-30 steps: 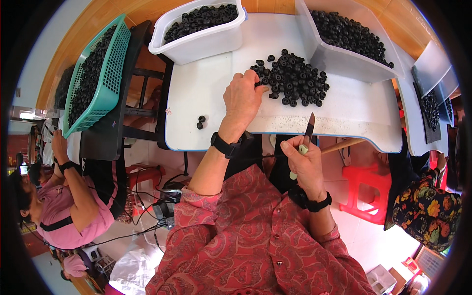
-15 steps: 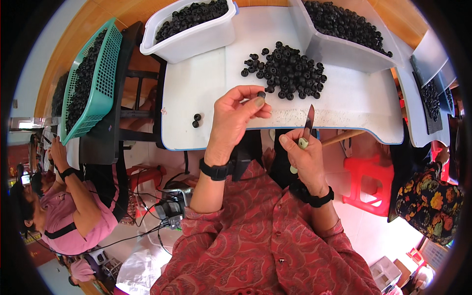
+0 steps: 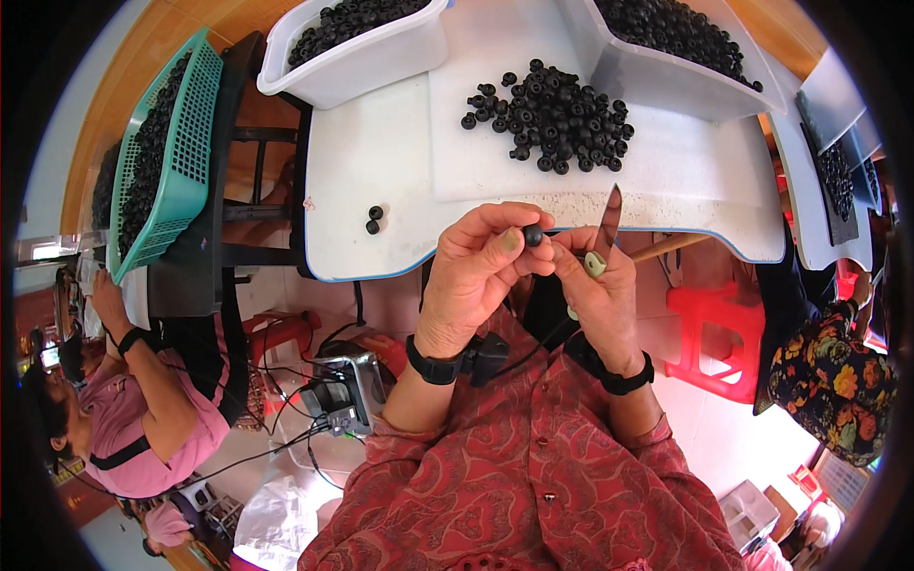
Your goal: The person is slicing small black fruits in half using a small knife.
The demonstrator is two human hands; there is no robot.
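Between the thumb and fingers of my left hand [image 3: 481,271] is a small round black rubber-like piece [image 3: 532,235]. Close beside it, my right hand [image 3: 600,295] is closed around the pale green handle of a small knife [image 3: 610,217], its blade pointing up and away from me. Both hands are in front of the table's near edge, almost touching each other. A loose pile of similar black pieces [image 3: 562,119] lies beyond them on the white table [image 3: 381,171]. Two more black pieces [image 3: 374,220] sit apart at the left.
A white tub [image 3: 371,71] and a translucent bin [image 3: 666,86], both holding black pieces, stand at the table's far side. A green basket [image 3: 190,152] of them is at the left, near a person in pink [image 3: 157,419]. A red stool [image 3: 714,333] stands at right.
My left hand has drawn back from the pile toward me with the black piece, meeting my right hand. The knife stays in my right hand, its blade shifted slightly.
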